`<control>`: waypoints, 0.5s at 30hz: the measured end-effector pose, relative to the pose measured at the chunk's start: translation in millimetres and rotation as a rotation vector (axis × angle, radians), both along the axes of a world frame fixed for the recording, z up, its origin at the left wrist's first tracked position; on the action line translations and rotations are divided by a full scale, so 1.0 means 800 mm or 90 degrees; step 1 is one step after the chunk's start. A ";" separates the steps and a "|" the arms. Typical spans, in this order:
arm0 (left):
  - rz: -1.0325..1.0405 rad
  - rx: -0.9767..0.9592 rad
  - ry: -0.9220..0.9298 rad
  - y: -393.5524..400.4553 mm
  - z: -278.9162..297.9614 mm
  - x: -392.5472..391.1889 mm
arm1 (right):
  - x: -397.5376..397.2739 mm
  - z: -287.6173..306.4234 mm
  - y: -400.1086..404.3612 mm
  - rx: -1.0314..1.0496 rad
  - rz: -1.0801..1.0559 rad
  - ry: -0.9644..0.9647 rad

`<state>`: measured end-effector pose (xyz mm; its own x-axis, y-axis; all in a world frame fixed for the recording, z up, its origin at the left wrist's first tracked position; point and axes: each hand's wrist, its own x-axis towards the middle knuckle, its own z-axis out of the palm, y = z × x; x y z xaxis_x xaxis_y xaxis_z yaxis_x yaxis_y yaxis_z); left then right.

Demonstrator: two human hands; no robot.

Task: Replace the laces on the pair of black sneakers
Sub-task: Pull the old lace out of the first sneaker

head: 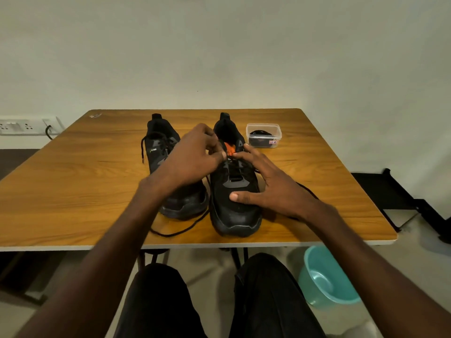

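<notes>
Head view, looking down over a glossy wood-grain table with rounded corners: two black mesh sneakers stand side by side, toes toward the person. The left hand curls over the throat of the right sneaker, its fingertips bunched and pinching the thin black lace near the top eyelets, just below the orange tongue lining. Right of that pinch, the right hand lies spread on the same shoe, fingers straight along its side, thumb pressing the smooth toe cap. A loose lace end trails in a loop toward the near table edge. Left of the pinch stands the other sneaker, still laced. Beyond the right hand sits a clear rounded plastic tub holding coiled dark laces. A teal plastic basin rests on the floor.
</notes>
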<state>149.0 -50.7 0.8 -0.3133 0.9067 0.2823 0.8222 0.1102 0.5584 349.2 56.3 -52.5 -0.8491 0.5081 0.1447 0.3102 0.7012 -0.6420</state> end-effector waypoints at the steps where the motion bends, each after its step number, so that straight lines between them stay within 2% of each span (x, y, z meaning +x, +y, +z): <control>1: 0.002 0.012 0.069 0.001 -0.005 0.001 | -0.002 0.000 -0.001 0.002 0.002 0.000; 3: 0.003 0.044 0.166 0.002 -0.010 0.007 | -0.004 0.000 -0.002 -0.005 0.002 0.000; 6: -0.029 0.071 0.240 0.002 -0.011 0.010 | -0.002 0.001 -0.001 -0.006 -0.002 0.002; 15: -0.036 0.086 0.257 0.001 -0.010 0.017 | -0.003 0.000 -0.004 -0.011 0.000 0.006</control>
<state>162.5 -49.9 -7.1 -0.1045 0.8659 0.4892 0.9805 0.0074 0.1963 347.1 53.2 -52.6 -0.8473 0.5112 0.1440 0.3042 0.6894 -0.6574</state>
